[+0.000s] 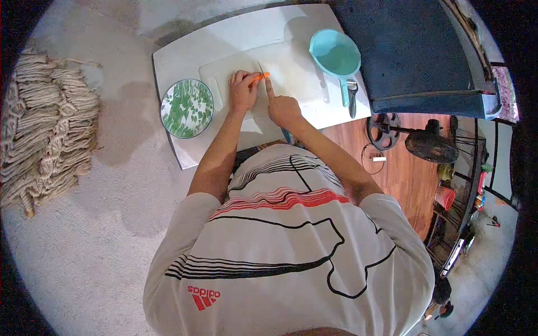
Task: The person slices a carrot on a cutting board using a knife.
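Note:
My left hand [242, 92] presses an orange carrot piece [265, 75] against a whitish cutting board [300, 73], fingers curled around it. A knife [260, 66] is in my right hand [286, 111], its index finger stretched along the blade. The blade lies across the carrot, its tip pointing away from me. How deep it sits in the carrot is too small to tell. Left of the board stands a round white dish with a green pattern [187, 108].
A teal handled pot or strainer [335, 53] sits on the right of the white table [174, 61], beside a black-handled peeler [352, 101]. A rope bundle [50, 123] lies at the far left. To the right are a dark blue surface [414, 50] and a fan [431, 140].

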A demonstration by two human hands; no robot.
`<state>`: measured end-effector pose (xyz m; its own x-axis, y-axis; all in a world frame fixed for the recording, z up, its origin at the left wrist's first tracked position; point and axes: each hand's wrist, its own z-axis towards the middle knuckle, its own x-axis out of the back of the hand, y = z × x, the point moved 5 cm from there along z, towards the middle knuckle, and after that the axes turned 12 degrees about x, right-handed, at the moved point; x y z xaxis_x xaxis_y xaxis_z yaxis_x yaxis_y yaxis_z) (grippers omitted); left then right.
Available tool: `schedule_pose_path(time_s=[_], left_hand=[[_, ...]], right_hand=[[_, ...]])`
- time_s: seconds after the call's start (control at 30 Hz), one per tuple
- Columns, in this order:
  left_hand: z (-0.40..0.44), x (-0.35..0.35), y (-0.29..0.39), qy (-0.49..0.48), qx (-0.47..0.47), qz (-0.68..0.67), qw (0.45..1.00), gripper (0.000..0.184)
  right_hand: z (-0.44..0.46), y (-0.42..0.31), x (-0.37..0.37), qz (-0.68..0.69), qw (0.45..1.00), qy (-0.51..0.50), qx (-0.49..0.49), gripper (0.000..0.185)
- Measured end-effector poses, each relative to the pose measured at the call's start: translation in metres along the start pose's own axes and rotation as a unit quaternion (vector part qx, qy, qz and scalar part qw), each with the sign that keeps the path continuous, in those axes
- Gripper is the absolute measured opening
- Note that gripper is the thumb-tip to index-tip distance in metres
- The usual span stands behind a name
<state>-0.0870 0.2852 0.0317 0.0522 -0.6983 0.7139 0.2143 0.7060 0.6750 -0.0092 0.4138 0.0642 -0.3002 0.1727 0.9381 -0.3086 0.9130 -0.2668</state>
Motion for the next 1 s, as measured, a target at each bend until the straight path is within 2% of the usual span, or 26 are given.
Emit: schedule_pose_path(time_s=[0.53,0.7,1.0], left_hand=[[-0.002,0.001,0.0,-0.007,-0.014,0.026,1.0,0.024],[-0.002,-0.004,-0.005,-0.011,-0.01,0.038,0.999,0.023],[-0.001,0.001,0.003,-0.021,-0.005,0.021,1.0,0.025]], right_hand=[[0.001,0.0,-0.003,0.002,1.0,-0.002,-0.007,0.092],[0.0,0.002,0.001,0.017,0.998,-0.054,-0.018,0.093],[0.001,0.006,-0.01,0.001,0.999,-0.033,-0.006,0.094]])
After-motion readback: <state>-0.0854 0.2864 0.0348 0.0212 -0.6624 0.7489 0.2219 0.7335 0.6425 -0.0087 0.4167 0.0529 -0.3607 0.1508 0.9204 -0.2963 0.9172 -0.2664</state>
